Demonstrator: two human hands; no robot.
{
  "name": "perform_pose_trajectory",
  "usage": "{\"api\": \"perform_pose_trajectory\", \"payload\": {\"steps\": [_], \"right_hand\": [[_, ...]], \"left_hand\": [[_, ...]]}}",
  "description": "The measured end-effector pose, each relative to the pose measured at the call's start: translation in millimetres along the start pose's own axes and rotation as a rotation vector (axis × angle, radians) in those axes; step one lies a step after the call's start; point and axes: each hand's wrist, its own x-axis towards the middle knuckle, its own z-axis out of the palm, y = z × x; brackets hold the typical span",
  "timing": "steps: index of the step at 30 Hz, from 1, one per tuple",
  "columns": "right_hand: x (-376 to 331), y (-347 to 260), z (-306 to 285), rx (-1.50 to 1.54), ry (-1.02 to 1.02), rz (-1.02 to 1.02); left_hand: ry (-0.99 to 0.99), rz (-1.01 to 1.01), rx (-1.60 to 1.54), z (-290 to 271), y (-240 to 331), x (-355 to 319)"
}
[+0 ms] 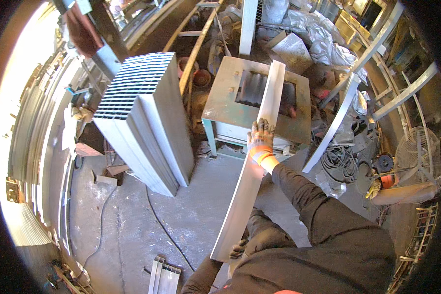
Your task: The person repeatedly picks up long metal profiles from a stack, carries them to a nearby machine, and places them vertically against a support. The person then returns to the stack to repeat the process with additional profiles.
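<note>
A long, pale metal profile [246,196] slants from near my body up onto a metal stand [215,105]. The stand has a rectangular opening in its top, and the profile's far end lies across it. My right hand [261,142], in a grey and orange glove, lies on the profile's upper face near the stand's front edge. Its fingers are stretched along the profile. At the near end my left hand [238,249], in a dark glove, is closed round the profile's edge; the profile hides most of that hand.
To the left stands a tall stack of hollow metal profiles [154,117]. Short profile pieces [164,277] lie on the floor [132,235], where cables also run. Right of the stand are a leaning metal bar [332,125], coiled cable [339,164] and a fan [416,152]. Plastic sheeting [308,29] is heaped behind.
</note>
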Motion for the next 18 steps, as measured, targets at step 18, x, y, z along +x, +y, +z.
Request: {"api": "perform_pose_trajectory", "payload": {"steps": [18], "right_hand": [[-211.4,-168.1,-193.6,0.318,-0.232,-1.168]], "left_hand": [[1.075,1.229,1.307,62.8,-133.7,-435.6]]}}
